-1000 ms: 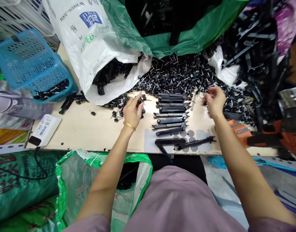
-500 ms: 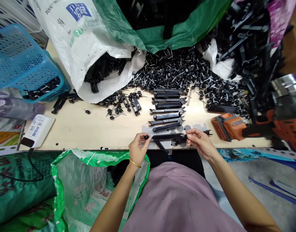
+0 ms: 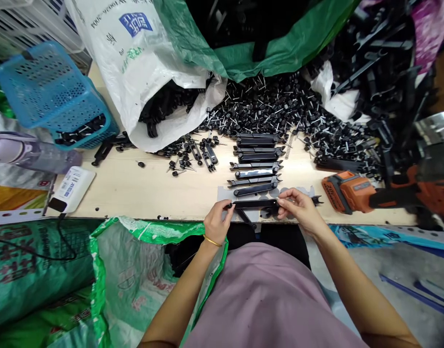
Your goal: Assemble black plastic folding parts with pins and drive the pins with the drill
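Note:
A long black plastic bar (image 3: 256, 204) lies crosswise at the front edge of the workbench, between my two hands. My left hand (image 3: 215, 223) is closed at its left end, thumb and finger pinching a small black-headed pin (image 3: 229, 206) against it. At the other end, the fingers of my right hand (image 3: 299, 209) are closed on another black-headed pin, mostly hidden by the fingertips. A thinner black piece (image 3: 245, 218) slants out below the bar. Just beyond, several black wrench-shaped parts and bars (image 3: 256, 173) lie in a column.
A heap of black-headed metal pins (image 3: 258, 106) spreads behind the column. An orange cordless power tool (image 3: 352, 191) lies at right. At left are a blue basket (image 3: 62, 108), a purple bottle (image 3: 33, 153) and a white device (image 3: 72, 189). A green-rimmed bag (image 3: 127, 227) gapes below the bench.
My left hand has brought its pin in against the bar's left end. My right hand stays at the right end, fingers closer to the bar. The whole view has shifted slightly.

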`<act>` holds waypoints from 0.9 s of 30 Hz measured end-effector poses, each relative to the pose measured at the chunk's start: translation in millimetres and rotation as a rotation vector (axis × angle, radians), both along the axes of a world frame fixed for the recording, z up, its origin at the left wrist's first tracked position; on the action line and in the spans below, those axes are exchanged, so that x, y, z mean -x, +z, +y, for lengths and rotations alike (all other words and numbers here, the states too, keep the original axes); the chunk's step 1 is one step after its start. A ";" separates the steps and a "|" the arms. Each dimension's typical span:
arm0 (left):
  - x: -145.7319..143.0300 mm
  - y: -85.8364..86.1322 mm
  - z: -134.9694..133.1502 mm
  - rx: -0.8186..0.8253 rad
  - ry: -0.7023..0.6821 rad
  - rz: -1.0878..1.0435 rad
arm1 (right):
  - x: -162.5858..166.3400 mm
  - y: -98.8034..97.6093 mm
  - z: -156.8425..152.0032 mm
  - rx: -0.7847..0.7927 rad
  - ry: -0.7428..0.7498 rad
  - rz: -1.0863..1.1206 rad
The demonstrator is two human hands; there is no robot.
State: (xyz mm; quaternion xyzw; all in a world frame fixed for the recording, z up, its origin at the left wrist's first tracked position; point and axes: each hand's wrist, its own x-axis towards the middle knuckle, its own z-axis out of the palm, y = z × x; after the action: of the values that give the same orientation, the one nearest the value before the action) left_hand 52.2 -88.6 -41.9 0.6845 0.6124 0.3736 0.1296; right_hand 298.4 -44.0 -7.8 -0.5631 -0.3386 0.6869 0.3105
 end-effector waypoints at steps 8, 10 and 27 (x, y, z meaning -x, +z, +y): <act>6.6 4.3 3.4 0.019 -0.116 -0.033 | 0.6 -6.3 1.5 -0.210 0.156 -0.287; 5.2 5.9 3.8 0.061 -0.144 -0.052 | -0.3 -3.4 -1.0 -0.327 0.217 -0.394; 7.1 10.9 12.7 0.316 -0.131 -0.210 | 3.3 -1.3 -12.2 -0.840 0.288 -0.825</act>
State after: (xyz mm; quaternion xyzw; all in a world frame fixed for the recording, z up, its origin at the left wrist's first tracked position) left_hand 45.1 -75.8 -31.1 0.6515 0.6007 0.3328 0.3225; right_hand 295.2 -56.2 -9.1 -0.5609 -0.7460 0.2546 0.2533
